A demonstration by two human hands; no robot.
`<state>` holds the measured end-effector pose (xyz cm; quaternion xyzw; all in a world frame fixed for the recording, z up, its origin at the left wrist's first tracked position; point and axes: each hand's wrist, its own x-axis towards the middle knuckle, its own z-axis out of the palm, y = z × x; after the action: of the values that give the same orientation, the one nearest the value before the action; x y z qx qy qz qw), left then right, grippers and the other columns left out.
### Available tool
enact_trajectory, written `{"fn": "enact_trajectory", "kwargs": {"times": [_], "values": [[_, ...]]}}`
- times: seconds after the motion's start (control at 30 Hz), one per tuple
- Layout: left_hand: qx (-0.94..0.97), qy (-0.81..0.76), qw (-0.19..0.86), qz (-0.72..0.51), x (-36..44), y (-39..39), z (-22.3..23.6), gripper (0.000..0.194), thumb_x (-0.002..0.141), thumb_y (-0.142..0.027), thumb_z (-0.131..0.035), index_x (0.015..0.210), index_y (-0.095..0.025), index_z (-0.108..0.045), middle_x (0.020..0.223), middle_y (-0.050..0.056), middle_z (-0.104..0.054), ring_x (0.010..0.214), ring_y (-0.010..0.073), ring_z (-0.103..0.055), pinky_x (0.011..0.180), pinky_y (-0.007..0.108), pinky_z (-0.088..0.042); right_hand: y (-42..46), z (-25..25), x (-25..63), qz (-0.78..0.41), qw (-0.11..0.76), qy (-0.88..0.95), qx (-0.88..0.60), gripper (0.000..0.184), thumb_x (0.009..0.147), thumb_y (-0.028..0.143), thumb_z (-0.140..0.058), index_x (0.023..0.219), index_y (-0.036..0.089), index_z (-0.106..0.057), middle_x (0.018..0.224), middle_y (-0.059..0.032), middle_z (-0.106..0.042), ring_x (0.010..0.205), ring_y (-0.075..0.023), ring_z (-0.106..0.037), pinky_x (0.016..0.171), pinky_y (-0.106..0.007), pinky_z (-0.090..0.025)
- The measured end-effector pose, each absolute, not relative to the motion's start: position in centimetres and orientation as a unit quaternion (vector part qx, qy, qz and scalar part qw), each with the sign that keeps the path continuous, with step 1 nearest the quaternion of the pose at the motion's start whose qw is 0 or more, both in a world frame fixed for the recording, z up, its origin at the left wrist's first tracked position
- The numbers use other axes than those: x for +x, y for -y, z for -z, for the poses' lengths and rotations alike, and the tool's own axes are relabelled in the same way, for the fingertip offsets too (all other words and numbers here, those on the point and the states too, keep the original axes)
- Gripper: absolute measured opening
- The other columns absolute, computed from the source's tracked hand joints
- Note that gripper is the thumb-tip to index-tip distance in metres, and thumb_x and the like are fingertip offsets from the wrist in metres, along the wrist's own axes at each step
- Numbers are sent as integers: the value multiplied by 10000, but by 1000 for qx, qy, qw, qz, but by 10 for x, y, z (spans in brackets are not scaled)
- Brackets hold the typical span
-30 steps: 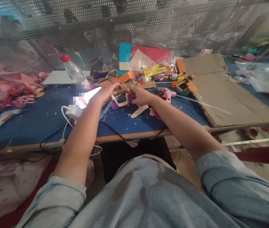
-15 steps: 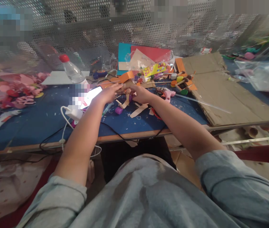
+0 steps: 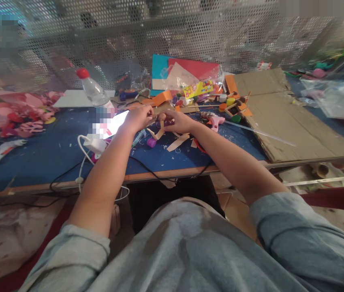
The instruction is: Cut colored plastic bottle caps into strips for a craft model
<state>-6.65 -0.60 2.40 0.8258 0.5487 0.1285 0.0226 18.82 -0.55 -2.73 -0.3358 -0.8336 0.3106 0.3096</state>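
Observation:
My left hand (image 3: 141, 117) is over the middle of the blue table, its fingers curled together. What they pinch, if anything, is too small to make out. Close by on the right, my right hand (image 3: 178, 121) has its thumb and fingers closed round a small brown-and-purple piece (image 3: 162, 117), partly hidden by the fingers. Just below the hands lie a bent tan paper strip (image 3: 160, 133) and a small purple lid-like piece (image 3: 151, 142). A flat tan strip (image 3: 178, 142) rests under my right wrist. Beside my left wrist a phone (image 3: 115, 125) glows.
A pink glue gun (image 3: 216, 123) lies right of my hands, near a large cardboard sheet (image 3: 308, 125). A red-capped bottle (image 3: 94, 91) stands behind the phone. A white charger (image 3: 95, 145) with cables sits by my left forearm. Pink cutouts (image 3: 16, 113) pile up at left.
My fingers have shifted around the small piece, and my left hand has drawn slightly away from it. The bent tan strip and the purple lid-like piece now show lower, apart from my hands.

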Motion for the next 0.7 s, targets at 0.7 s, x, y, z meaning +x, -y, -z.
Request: {"fn": "enact_trajectory", "kwargs": {"times": [0.7], "values": [[799,-576,8,-170,-66,11,-24,237,1097,-303,-578,1191,-206,-773,1296,215,-807,1229,390,-742,1135,561,-577,4,29,181,-244,319,810,-428,204,859,337,-904,933,199,-774,975,-83,-760,910,-251,-700,918,-436,-600]]}}
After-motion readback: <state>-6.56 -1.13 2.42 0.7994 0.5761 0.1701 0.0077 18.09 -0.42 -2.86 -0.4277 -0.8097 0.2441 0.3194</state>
